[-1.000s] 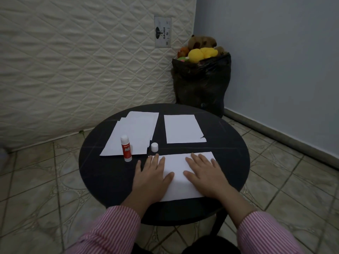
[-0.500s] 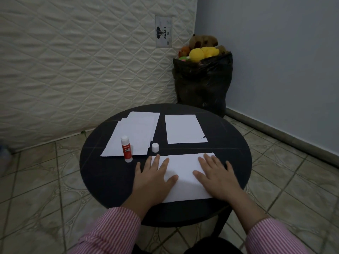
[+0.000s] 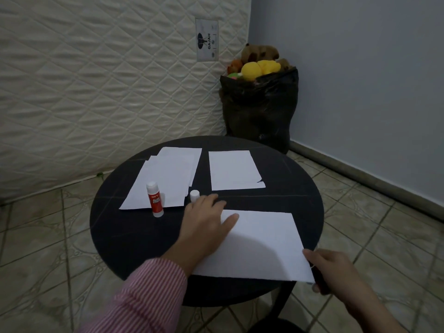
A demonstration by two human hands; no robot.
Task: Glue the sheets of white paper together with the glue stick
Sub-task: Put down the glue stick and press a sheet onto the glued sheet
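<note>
A quilted mattress (image 3: pixel 96 80) stands on edge against the wall, its stitched diamond pattern soft and puffy. In the corner beside it is a crinkled black plastic bag (image 3: pixel 259 109) stuffed with plush toys. In front of these stands the round table (image 3: pixel 115 231), dark and smooth, carrying all the work within easy reach.

Nearest the person lies the large white sheet (image 3: pixel 259 243), thin and flat, its near right corner hanging just past the table edge. That overhang is probably why the right hand (image 3: pixel 329 270) pinches it there, thumb on top and fingers curled beneath: the likely aim is to lift or shift the sheet. The left hand (image 3: pixel 206 224) lies flat with straight fingers on the sheet's left end, apparently pinning it.

At the far left is a loose pile of white sheets (image 3: pixel 165 181), at the far right a single sheet with a torn corner (image 3: pixel 234 170).

The glue stick (image 3: pixel 155 199), a white cylinder with a red label, stands upright and uncapped at the pile's near edge. Its small white cap (image 3: pixel 194 195) stands just beside the left hand's fingertips.
</note>
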